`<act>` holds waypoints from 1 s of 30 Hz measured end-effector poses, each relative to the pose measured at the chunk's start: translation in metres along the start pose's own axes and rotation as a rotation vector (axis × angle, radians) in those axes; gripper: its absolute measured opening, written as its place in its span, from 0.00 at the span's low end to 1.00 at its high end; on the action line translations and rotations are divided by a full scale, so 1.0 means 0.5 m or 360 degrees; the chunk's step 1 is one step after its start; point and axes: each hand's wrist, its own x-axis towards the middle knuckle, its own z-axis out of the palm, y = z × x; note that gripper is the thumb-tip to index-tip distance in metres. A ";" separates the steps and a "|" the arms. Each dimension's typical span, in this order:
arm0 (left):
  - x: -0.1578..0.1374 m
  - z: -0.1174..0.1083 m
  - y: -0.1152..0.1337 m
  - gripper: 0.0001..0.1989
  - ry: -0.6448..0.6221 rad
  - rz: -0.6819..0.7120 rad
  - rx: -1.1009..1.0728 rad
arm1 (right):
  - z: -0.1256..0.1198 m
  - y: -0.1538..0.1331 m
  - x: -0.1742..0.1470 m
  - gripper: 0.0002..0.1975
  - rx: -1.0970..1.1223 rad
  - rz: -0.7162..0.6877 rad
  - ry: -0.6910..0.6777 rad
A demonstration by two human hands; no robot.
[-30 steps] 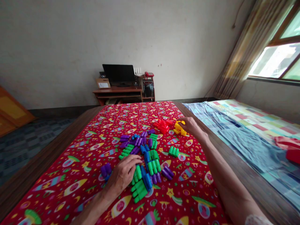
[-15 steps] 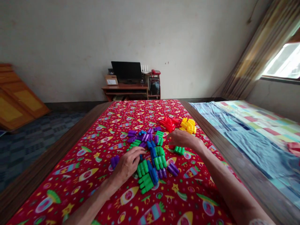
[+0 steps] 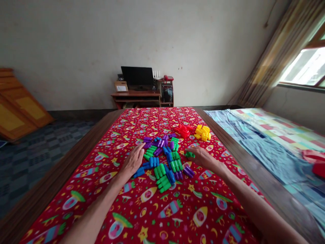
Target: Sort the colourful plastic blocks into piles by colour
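My left hand point(image 3: 134, 158) is at the left side of a loose heap of plastic building blocks. Its fingers are closed in at a purple building block point(image 3: 147, 145) along the heap's edge. To the right of the heap, my right hand point(image 3: 199, 156) reaches low over the cloth, fingers curled round a green building block point(image 3: 190, 154) that they partly hide. Between the hands lie more green blocks point(image 3: 164, 183), blue blocks point(image 3: 153, 162) and purple blocks point(image 3: 165, 139). One purple block point(image 3: 188, 171) rests apart, nearer to me than the right hand.
Beyond the right hand are a red block pile point(image 3: 183, 130) and a yellow block pile point(image 3: 202, 132). A red patterned cloth point(image 3: 142, 217) covers the table point(image 3: 83, 142). A bed point(image 3: 269, 149) stands to the right; a desk with a monitor point(image 3: 137, 77) is against the far wall.
My left hand has moved forward and left, uncovering blue blocks; the purple block at the far left is gone from its spot. My right hand has come down onto the green block.
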 end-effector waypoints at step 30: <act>0.000 0.005 -0.022 0.22 0.0128 0.0122 -0.0012 | 0.034 -0.159 0.134 0.20 0.0223 0.0098 -0.0249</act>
